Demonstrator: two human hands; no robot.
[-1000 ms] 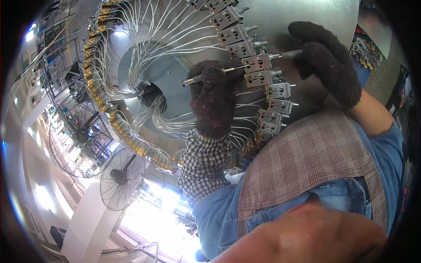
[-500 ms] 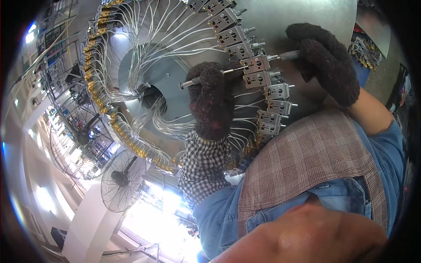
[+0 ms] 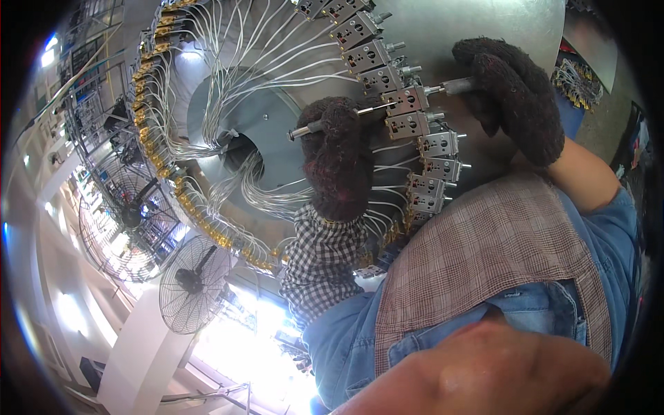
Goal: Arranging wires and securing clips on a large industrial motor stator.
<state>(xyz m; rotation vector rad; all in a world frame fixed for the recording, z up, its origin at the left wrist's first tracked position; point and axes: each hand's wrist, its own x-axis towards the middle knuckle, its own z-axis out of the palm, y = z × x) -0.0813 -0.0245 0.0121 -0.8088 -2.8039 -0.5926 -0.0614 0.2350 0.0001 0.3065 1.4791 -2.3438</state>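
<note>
Two pedestal fans [image 3: 190, 282] stand at the far left, beyond the rim of a large round metal disc [image 3: 477, 31]. A ring of brass fittings [image 3: 181, 197] lines the disc's left edge, with pale wires [image 3: 277, 69] fanning inward to its hub. Near the middle, the left hand [image 3: 339, 155], in a dark knit glove, has its fingers clenched around a thin metal rod [image 3: 304, 128]. The rod runs rightward into a grey block connector [image 3: 404, 100] in the row along the disc's right edge. Further right, the gloved right hand [image 3: 515, 90] has its fingers clenched on the rod's thicker metal end [image 3: 456, 86].
</note>
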